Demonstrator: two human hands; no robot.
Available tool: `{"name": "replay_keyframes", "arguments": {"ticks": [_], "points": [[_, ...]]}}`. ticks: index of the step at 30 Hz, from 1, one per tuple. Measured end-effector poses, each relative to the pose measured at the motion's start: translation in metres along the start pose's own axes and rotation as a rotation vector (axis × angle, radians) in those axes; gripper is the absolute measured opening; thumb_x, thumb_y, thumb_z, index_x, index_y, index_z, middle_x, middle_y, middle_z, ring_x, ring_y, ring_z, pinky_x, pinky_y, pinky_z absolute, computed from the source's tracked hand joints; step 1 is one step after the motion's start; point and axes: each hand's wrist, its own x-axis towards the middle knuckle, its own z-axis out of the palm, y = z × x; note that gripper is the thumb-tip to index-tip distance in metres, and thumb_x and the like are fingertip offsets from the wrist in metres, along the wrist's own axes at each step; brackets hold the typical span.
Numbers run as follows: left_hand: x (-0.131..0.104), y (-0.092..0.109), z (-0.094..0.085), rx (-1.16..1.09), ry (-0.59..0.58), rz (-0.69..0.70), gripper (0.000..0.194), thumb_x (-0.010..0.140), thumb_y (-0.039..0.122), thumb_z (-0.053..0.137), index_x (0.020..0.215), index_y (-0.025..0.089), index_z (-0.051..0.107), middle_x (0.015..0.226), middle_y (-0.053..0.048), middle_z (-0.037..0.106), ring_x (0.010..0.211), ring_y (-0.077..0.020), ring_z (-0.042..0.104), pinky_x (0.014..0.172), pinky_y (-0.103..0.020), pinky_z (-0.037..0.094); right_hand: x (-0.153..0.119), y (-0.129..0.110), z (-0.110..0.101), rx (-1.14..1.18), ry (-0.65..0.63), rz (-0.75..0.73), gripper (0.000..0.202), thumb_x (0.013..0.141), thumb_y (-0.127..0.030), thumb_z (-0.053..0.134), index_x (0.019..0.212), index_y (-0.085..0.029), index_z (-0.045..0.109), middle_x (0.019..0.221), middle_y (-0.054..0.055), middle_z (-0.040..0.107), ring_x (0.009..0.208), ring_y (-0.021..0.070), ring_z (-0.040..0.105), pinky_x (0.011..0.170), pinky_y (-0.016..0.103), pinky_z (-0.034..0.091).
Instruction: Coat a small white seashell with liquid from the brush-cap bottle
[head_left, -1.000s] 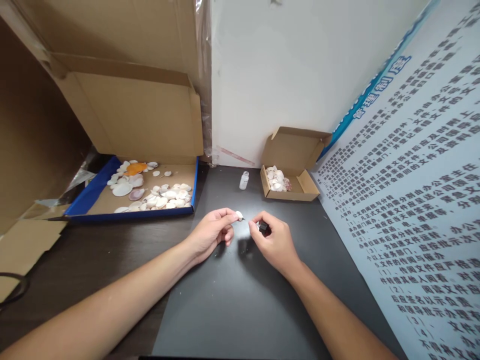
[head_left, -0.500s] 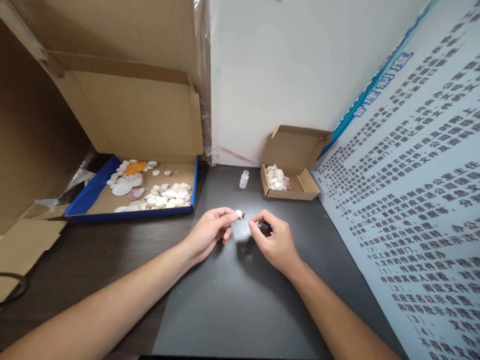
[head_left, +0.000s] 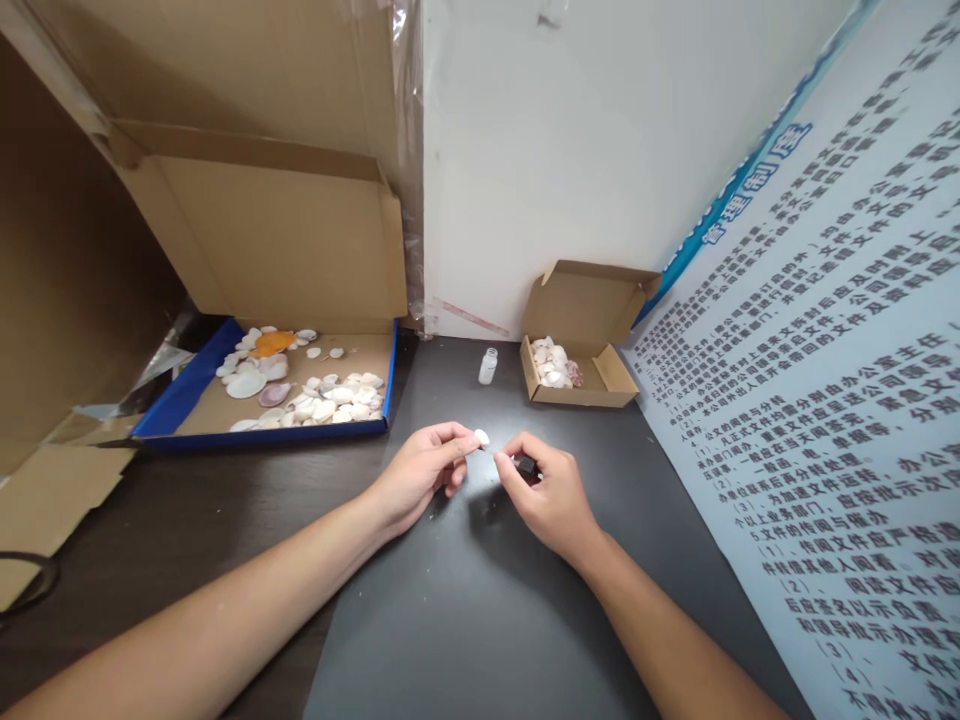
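Over the dark mat, my left hand [head_left: 429, 464] pinches a small white seashell [head_left: 481, 438] between thumb and fingertips. My right hand [head_left: 546, 490] faces it from the right, its fingers closed round a small black object [head_left: 527, 466]. Most of that object is hidden in the hand, so its kind does not show. Its near fingertips stay slightly apart from the shell. Beyond both hands stands a small clear glass bottle [head_left: 487, 367], upright and uncapped, with whitish contents.
At the left, a blue-edged cardboard box [head_left: 262, 437] holds many shells and an orange one [head_left: 272, 344]. A smaller open carton [head_left: 585, 397] with shells [head_left: 551, 362] stands at the back right. A printed board [head_left: 825, 400] borders the right side, and a white wall [head_left: 555, 150] the back.
The shell in my left hand has turned a little and shows more of its white face. Dark thin strands seen beside it earlier are barely visible now. My right hand has shifted slightly.
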Motion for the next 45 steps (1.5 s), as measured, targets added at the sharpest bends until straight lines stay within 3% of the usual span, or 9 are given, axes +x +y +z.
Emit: {"name": "replay_keyframes", "arguments": {"ticks": [9,15,30,36,45], "points": [[0.0003,-0.0014,-0.0013,-0.032,-0.023,0.003,0.023,0.078,0.037,0.068,0.078,0.016,0.057,0.049,0.007,0.042,0.043,-0.0050,0.034,0.043,-0.018,0.025,0.0047,0.0043,-0.0032,-0.073,0.127,0.072,0.025,0.086,-0.031,0.053,0.064,-0.020,0.049,0.052,-0.006,0.040,0.046,0.0093,0.038,0.048,0.021,0.031],[0.0005,-0.0014,-0.0015,-0.021,-0.013,-0.001,0.025,0.078,0.039,0.068,0.076,0.017,0.055,0.049,0.007,0.043,0.042,-0.0049,0.034,0.044,-0.018,0.025,0.0016,0.0024,-0.0022,-0.005,0.009,-0.002,0.017,0.086,-0.029,0.052,0.072,-0.020,0.054,0.058,-0.005,0.047,0.049,0.0097,0.042,0.049,0.020,0.034],[0.0013,-0.0027,-0.0024,-0.015,-0.018,0.015,0.024,0.079,0.038,0.066,0.077,0.017,0.054,0.048,0.007,0.043,0.042,-0.0052,0.035,0.044,-0.018,0.027,0.0022,0.0046,-0.0010,0.002,-0.010,0.013,0.017,0.086,-0.029,0.052,0.072,-0.020,0.053,0.057,-0.005,0.045,0.048,0.0098,0.041,0.049,0.020,0.032],[0.0014,-0.0027,-0.0015,-0.017,-0.020,0.013,0.024,0.078,0.036,0.068,0.077,0.017,0.054,0.049,0.008,0.042,0.042,-0.0050,0.035,0.043,-0.018,0.027,0.0040,0.0071,-0.0011,-0.066,0.067,0.074,0.023,0.087,-0.030,0.053,0.067,-0.019,0.051,0.054,-0.005,0.043,0.048,0.0099,0.040,0.049,0.021,0.031],[0.0021,-0.0040,-0.0022,-0.013,-0.016,0.020,0.023,0.080,0.036,0.066,0.078,0.017,0.053,0.048,0.007,0.042,0.043,-0.0052,0.034,0.042,-0.017,0.027,0.0028,0.0054,-0.0016,-0.045,0.025,0.037,0.023,0.086,-0.030,0.053,0.066,-0.019,0.051,0.054,-0.005,0.045,0.049,0.0096,0.041,0.049,0.020,0.031]]}}
